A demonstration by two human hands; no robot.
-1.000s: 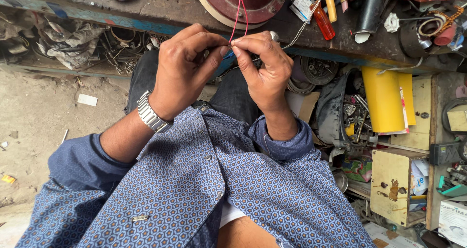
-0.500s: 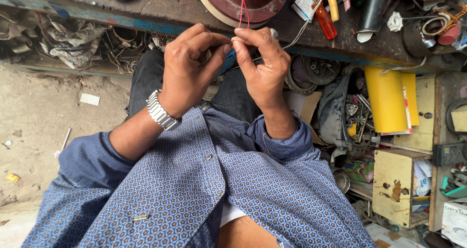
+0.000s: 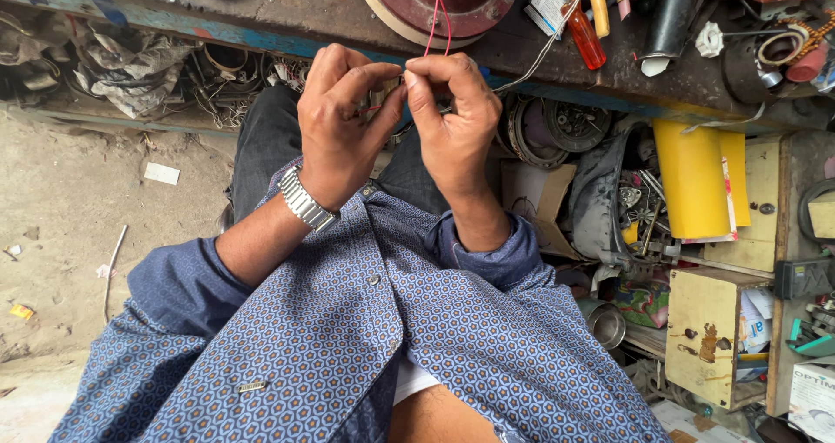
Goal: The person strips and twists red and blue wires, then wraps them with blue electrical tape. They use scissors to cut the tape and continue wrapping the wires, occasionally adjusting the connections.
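- Sitting at my workbench (image 3: 261, 13), I see its chipped blue front edge run across the top of the view just beyond my knuckles; the sandy floor (image 3: 78, 226) to my left is the widest open room, with only scraps of litter on it.
- On my right the space is crowded: a yellow roll (image 3: 691, 178) stands among shelves, with a worn cream cabinet (image 3: 709, 334) below it and a grey metal housing (image 3: 600, 199) just beside my right forearm, so there is little room to swing that way.
- Above my hands a dark red round motor part (image 3: 470, 4) sits on the bench, its rim close to the front edge.
- Two thin red wires (image 3: 437, 13) come down off that part, over the bench edge, straight into my fingers.
- My left hand (image 3: 339, 130) is curled, thumb and forefinger pinched towards the wire ends; a steel watch (image 3: 304, 201) sits on that wrist.
- My right hand (image 3: 452, 121) is clenched close, thumb and forefinger nipping the red wires right where they meet my left fingertips; the two hands touch there, in front of the bench edge and above my lap.
- An orange-handled screwdriver (image 3: 584, 34) lies on the bench to the right of the motor part, well clear of my hands.
- A pale wire trails past it to the bench edge near my right knuckles.
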